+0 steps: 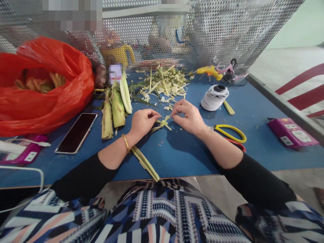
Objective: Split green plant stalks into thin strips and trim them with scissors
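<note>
A small pale-green piece of knotted or woven plant strips [164,123] is between my hands, just above the blue table. My left hand [144,122], with a gold bangle at the wrist, pinches strips at its left side. The thumb and fingers of my right hand [186,116] come together in a pinch at its upper right; what they hold is too small to make out. Longer cut stalk strips [145,163] lie beneath my left forearm. Beyond my right hand stands a spool of white thread [214,98]. Scissors [231,132] with yellow and red handles lie beside my right forearm.
Thick plant stalks [118,106] and a phone [76,133] lie left, by a red plastic bag [48,111]. Plant scraps [168,81] and a yellow glue gun [209,71] sit at the back against a perforated metal screen [141,55]. A purple box [292,132] is at right.
</note>
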Available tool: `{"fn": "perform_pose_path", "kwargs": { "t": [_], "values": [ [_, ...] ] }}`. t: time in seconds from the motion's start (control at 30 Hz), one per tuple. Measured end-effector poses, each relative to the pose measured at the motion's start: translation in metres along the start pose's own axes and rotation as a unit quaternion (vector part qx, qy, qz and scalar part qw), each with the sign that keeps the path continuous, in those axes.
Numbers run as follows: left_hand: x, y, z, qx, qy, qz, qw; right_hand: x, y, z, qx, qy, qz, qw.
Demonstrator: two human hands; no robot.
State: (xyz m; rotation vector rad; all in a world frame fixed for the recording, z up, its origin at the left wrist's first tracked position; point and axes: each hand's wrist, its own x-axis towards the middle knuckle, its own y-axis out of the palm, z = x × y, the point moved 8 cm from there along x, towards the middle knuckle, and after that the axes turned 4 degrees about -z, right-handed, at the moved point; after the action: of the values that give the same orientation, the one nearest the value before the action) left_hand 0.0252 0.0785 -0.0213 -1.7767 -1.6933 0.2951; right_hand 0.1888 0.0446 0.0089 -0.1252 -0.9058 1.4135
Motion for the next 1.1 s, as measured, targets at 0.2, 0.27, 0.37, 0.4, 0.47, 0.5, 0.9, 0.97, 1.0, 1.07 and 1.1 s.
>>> {"fn": "perform_pose_path", "kwargs": {
  "t": [0.2,0.27,0.37,0.4,0.47,0.5,0.9,0.97,1.0,1.07,1.1],
  "values": [
    [0.002,-0.005,0.0,0.075,-0.002,-0.019,0.997,-0.002,0.013,0.004,0.122,0.006,0.097,0.988],
    [0.002,-0.004,-0.003,0.088,0.004,-0.015,0.996,-0.006,0.025,0.006,0.19,0.023,0.153,0.97],
    [0.002,-0.004,-0.005,0.103,0.015,-0.017,0.994,-0.012,0.04,0.007,0.256,0.041,0.216,0.941],
    [0.003,-0.004,-0.005,0.102,0.017,-0.018,0.994,-0.012,0.042,0.005,0.259,0.048,0.22,0.939],
    [0.005,-0.004,-0.001,0.08,0.012,-0.016,0.997,-0.011,0.042,-0.002,0.246,0.067,0.207,0.945],
    [0.007,-0.003,0.002,0.054,0.002,-0.012,0.998,-0.01,0.041,-0.005,0.237,0.076,0.196,0.948],
    [0.0,0.014,-0.014,-0.272,-0.017,0.172,0.947,-0.011,0.047,-0.013,0.225,0.084,0.194,0.951],
    [0.0,0.016,-0.014,-0.262,-0.017,0.178,0.948,-0.011,0.046,-0.01,0.197,0.069,0.196,0.958],
    [0.0,0.017,-0.014,-0.25,-0.016,0.177,0.952,-0.011,0.044,-0.007,0.174,0.054,0.195,0.964],
    [0.0,0.018,-0.012,-0.219,-0.008,0.173,0.96,-0.012,0.041,-0.001,0.113,0.018,0.189,0.975],
    [0.001,0.019,-0.012,-0.202,-0.001,0.169,0.965,-0.013,0.039,0.002,0.083,0.002,0.186,0.979]
  ]
}}
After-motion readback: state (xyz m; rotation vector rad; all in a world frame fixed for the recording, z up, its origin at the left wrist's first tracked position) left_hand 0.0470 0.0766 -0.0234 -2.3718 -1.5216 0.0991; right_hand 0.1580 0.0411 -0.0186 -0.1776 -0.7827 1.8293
